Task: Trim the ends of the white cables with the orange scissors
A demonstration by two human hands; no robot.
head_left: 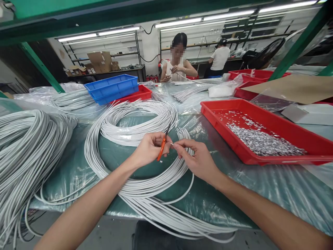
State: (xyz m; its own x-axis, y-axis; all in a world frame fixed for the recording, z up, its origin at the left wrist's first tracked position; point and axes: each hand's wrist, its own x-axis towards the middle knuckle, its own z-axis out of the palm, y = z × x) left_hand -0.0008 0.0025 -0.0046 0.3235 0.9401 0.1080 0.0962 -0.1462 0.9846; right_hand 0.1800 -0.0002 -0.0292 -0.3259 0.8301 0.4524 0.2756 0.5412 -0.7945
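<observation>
My left hand (149,149) is closed around a pair of small orange-handled scissors (161,148), with the dark blades pointing up and away. Its fingertips are close to the fingertips of my right hand (199,159). Between thumb and forefinger, my right hand pinches the thin end of a white cable (191,182), which hangs below that hand and curves back toward the bundle. Under both hands lies a large coil of white cables (95,156), with several cut ends gathered just behind my right hand. Whether the left fingertips also touch the cable end is unclear.
A red tray (221,133) of small shiny metal pieces stands on the right. Thick cable bundles (31,149) fill the left side. Behind the coil are stacked blue bins (111,88) and a red bin (144,92). Across the table a person (179,66) works with both hands.
</observation>
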